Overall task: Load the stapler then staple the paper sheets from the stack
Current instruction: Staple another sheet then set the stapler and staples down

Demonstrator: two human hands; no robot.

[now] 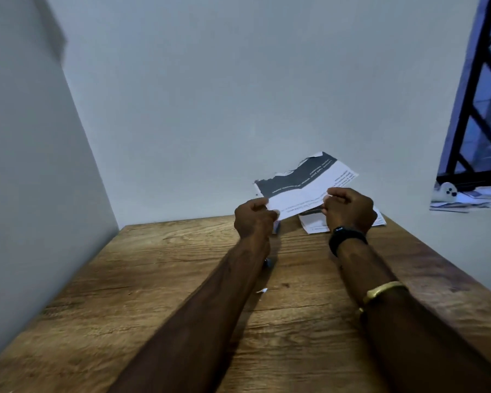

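I hold printed paper sheets (304, 182) with a dark band and a torn top edge up in the air at the far end of the wooden table (153, 293). My left hand (253, 218) pinches their near left corner and my right hand (347, 209) pinches their near right edge. Beneath my right hand the paper stack (313, 224) lies flat on the table by the wall. A small bluish object (276, 226) shows under my left hand, mostly hidden. A bit of metal (268, 262) peeks out beside my left forearm; I cannot tell what it is.
White walls close the table on the left and far sides. A small white scrap (262, 291) lies mid-table. At the right, a barred window (482, 95) has a ledge with papers and a white object (448, 191).
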